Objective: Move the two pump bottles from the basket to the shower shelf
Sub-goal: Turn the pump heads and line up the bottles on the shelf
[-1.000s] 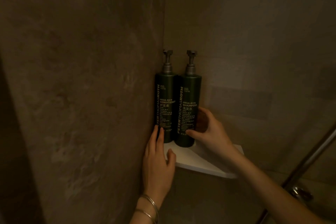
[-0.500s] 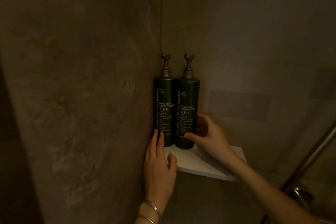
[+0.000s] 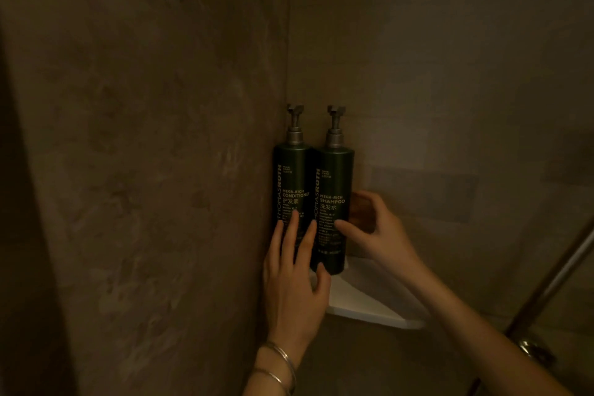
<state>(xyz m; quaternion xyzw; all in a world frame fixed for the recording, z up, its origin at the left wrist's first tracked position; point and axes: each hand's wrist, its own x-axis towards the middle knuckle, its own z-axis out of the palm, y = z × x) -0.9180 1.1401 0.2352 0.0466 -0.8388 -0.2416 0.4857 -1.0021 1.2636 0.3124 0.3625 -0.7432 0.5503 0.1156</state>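
Dark green conditioner bottle (image 3: 291, 190) and shampoo bottle (image 3: 334, 202) stand upright, touching, on the white corner shelf (image 3: 369, 302). Left hand (image 3: 294, 280) rests spread fingers on the conditioner; right hand (image 3: 376, 231) loosely cups the shampoo.

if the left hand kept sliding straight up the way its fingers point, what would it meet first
The left hand already has its fingers laid flat on the conditioner bottle. Going straight up, it would likely just ride along that bottle's front toward the label, then the pump; depth is hard to judge.
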